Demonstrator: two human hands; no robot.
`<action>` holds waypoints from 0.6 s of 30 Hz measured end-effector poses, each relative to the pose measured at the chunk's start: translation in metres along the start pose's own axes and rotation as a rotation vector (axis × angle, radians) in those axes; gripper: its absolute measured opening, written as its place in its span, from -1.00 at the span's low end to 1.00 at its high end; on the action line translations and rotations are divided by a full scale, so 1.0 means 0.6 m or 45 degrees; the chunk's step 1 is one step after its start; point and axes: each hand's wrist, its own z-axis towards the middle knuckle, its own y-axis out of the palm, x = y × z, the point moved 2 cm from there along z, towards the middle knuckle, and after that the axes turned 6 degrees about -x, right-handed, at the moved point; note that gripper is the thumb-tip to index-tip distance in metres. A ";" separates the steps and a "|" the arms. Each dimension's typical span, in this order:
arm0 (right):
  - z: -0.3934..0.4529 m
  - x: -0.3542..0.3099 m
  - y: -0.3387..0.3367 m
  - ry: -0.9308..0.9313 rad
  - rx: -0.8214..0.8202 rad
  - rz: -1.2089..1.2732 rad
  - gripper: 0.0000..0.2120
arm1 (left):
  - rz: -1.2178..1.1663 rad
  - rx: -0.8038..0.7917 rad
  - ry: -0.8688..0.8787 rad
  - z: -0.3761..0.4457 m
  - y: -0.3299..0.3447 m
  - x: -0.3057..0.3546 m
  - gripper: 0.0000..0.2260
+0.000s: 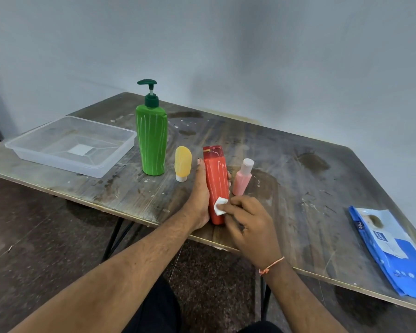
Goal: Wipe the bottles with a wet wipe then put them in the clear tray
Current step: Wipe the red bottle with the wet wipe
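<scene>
Just then my left hand [200, 195] held the tall red plastic bottle [217, 186] upright near the front edge of the worn wooden desk [298, 188], thumb up one side and fingers curled round the far side. My right hand [246, 219] pinched a small folded white wet wipe [220, 206] in its fingertips and pressed it against the lower front of that bottle. Just right of the red bottle stood a small pink bottle with a pale cap [243, 177], and just left of it a little yellow tube standing on its white cap [183, 163]. Beyond the tube stood a big green pump bottle with a dark green nozzle [151, 138]. At the desk's left end sat the clear plastic tray [34, 146], holding no bottles. Well apart, at the right edge, lay a blue and white pack of wipes [392, 248].
</scene>
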 end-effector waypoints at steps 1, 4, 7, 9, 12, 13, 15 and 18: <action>0.000 -0.001 0.000 -0.017 -0.034 0.010 -0.76 | -0.008 -0.008 -0.005 0.001 -0.001 0.000 -0.23; -0.002 -0.007 0.001 -0.077 -0.141 0.005 -0.87 | -0.057 -0.048 -0.035 0.003 -0.002 -0.002 -0.22; -0.001 -0.007 0.001 -0.045 -0.078 -0.020 -0.89 | -0.055 -0.050 -0.032 0.004 -0.002 -0.003 -0.23; 0.000 -0.003 0.002 -0.020 -0.010 -0.045 -0.84 | -0.021 -0.057 -0.013 0.005 -0.002 -0.004 -0.23; 0.000 -0.003 0.003 -0.051 -0.011 -0.054 -0.74 | 0.015 -0.063 -0.003 0.006 -0.002 -0.007 -0.23; -0.001 -0.004 0.003 -0.077 -0.036 -0.053 -0.73 | 0.019 -0.069 -0.004 0.006 -0.003 -0.007 -0.23; -0.002 -0.007 0.002 -0.105 -0.090 -0.035 -0.76 | 0.016 -0.077 -0.013 0.003 -0.003 -0.006 -0.22; -0.003 -0.008 -0.001 -0.079 -0.104 -0.011 -0.85 | 0.026 -0.068 -0.007 0.001 -0.002 -0.006 -0.22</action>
